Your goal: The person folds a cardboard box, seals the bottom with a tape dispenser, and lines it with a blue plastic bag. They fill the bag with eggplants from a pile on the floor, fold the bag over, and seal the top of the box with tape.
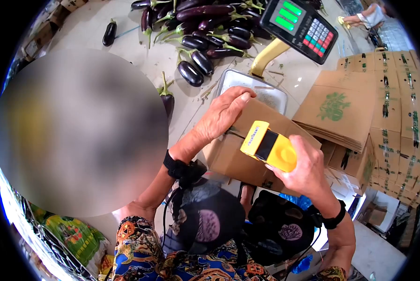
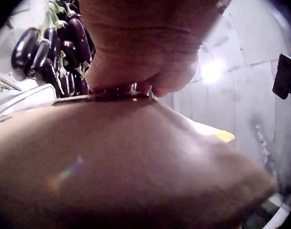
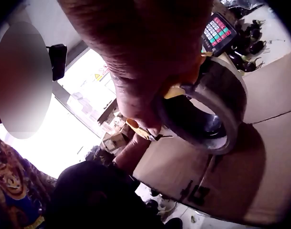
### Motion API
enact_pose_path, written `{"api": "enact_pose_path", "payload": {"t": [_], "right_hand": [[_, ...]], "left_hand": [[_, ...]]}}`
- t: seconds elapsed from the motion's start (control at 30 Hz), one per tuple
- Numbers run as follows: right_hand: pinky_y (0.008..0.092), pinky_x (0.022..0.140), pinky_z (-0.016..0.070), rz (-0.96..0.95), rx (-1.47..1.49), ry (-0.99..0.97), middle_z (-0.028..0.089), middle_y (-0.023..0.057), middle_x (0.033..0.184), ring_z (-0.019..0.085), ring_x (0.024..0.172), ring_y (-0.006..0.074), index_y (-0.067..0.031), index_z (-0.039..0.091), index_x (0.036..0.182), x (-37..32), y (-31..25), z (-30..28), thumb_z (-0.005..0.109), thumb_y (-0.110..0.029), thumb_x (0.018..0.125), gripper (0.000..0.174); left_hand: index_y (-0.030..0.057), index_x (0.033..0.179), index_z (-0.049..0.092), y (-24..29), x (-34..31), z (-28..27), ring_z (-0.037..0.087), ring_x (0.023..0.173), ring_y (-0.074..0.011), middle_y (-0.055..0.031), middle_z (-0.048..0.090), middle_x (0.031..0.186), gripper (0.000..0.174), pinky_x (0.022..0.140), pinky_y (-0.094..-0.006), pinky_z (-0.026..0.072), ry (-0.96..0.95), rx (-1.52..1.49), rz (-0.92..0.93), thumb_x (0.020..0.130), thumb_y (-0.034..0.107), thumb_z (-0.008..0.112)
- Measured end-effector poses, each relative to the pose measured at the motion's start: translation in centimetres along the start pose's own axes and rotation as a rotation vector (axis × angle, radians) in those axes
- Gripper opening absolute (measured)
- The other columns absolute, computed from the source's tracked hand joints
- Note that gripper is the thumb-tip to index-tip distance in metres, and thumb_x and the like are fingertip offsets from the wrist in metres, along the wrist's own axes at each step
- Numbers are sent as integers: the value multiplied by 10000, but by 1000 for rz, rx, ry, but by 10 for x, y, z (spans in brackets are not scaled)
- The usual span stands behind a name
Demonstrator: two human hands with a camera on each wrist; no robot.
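Your right hand (image 1: 308,171) is wrapped tight around the yellow tape dispenser (image 1: 268,145), whose tape roll (image 3: 226,102) sits just under your fingers. The dispenser hovers right above the cardboard box (image 1: 228,157), at its near seam. Your left hand (image 1: 224,114) is fingers-curled on the box's far edge, holding it down. Beyond that hand is the scale tray (image 1: 271,96), further out the eggplants (image 1: 205,28). Flat cartons (image 1: 341,112) are stacked off to the dispenser's right.

Pale concrete floor (image 1: 135,56), heaped aubergines (image 1: 205,28), weighing scale (image 1: 300,25), stacked flat cartons (image 1: 397,117), glaring daylight (image 3: 40,148) behind.
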State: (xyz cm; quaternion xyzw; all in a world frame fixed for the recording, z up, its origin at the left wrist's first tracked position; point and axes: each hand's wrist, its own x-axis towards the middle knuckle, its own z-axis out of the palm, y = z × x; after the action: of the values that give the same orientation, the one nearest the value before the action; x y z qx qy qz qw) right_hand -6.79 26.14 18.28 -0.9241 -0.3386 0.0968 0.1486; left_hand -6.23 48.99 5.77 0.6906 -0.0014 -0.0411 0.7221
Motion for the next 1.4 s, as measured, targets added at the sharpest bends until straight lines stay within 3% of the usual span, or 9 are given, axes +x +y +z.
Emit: {"api": "enact_pose_path", "payload": {"t": [0.1, 0.13, 0.27, 0.3, 0.73, 0.77, 0.87, 1.03, 1.4], "right_hand": [[435, 649, 540, 1, 54, 23, 652, 183, 848, 668, 770, 391, -23, 560, 1051, 0, 2, 2, 910, -247, 634, 589], [434, 654, 547, -16, 55, 40, 654, 187, 867, 673, 776, 384, -29, 568, 1056, 2, 0, 0, 906, -255, 644, 579], [461, 689, 550, 57, 28, -2, 660, 173, 938, 674, 829, 388, -71, 585, 1089, -5, 4, 5, 855, -403, 704, 576], [475, 696, 549, 63, 30, -13, 654, 170, 928, 676, 828, 383, -78, 572, 1081, -5, 7, 6, 846, -417, 715, 570], [444, 676, 557, -8, 40, -42, 647, 192, 919, 679, 807, 369, -26, 502, 1088, -12, 7, -2, 811, -359, 744, 569], [460, 695, 556, -15, 75, -30, 655, 191, 925, 677, 827, 389, -34, 509, 1104, -12, 10, -4, 805, -357, 748, 564], [505, 755, 544, 93, 93, -159, 680, 197, 1013, 675, 892, 415, -91, 539, 1178, -34, 31, -26, 810, -403, 745, 598], [432, 723, 557, -21, -88, 33, 635, 165, 919, 664, 838, 376, -33, 540, 1114, -114, 110, -51, 850, -366, 718, 603], [418, 735, 554, 63, -5, 76, 614, 170, 921, 654, 860, 367, -35, 509, 1147, -174, 183, -28, 897, -328, 659, 689]], "left_hand": [[33, 1161, 611, -3, 4, 9, 569, 1040, -339, -157, 595, 1117, 355, 938, -388, 462, 55, 140, 127, 1025, 323, 460], [26, 1115, 604, -23, 10, 5, 534, 1058, -354, -160, 571, 1091, 272, 945, -405, 451, 20, 499, 635, 991, 243, 498], [42, 1066, 608, -3, 3, 22, 568, 974, -378, -181, 574, 1027, 194, 851, -439, 478, 119, 423, 107, 917, 165, 590], [35, 1035, 618, -15, 9, 19, 572, 963, -375, -175, 584, 996, 166, 846, -435, 479, 93, 536, 271, 917, 147, 588], [62, 1172, 527, -15, 6, 25, 573, 993, -404, -196, 532, 1075, 274, 830, -459, 487, 83, 803, 358, 935, 184, 590], [67, 1158, 546, -11, 3, 27, 555, 1008, -405, -186, 523, 1089, 254, 860, -471, 478, 117, 651, 165, 948, 207, 566], [43, 1014, 624, -9, 4, 24, 479, 1112, -356, -139, 515, 1152, 162, 894, -426, 480, 11, 1041, 432, 930, 136, 522], [44, 1132, 563, 9, 5, 32, 543, 1068, -389, -190, 541, 1111, 228, 909, -451, 458, 96, 664, 146, 985, 215, 529], [42, 1174, 546, 20, 6, 34, 583, 1040, -394, -193, 583, 1097, 266, 923, -431, 463, 74, 681, 112, 1003, 245, 528]]}}
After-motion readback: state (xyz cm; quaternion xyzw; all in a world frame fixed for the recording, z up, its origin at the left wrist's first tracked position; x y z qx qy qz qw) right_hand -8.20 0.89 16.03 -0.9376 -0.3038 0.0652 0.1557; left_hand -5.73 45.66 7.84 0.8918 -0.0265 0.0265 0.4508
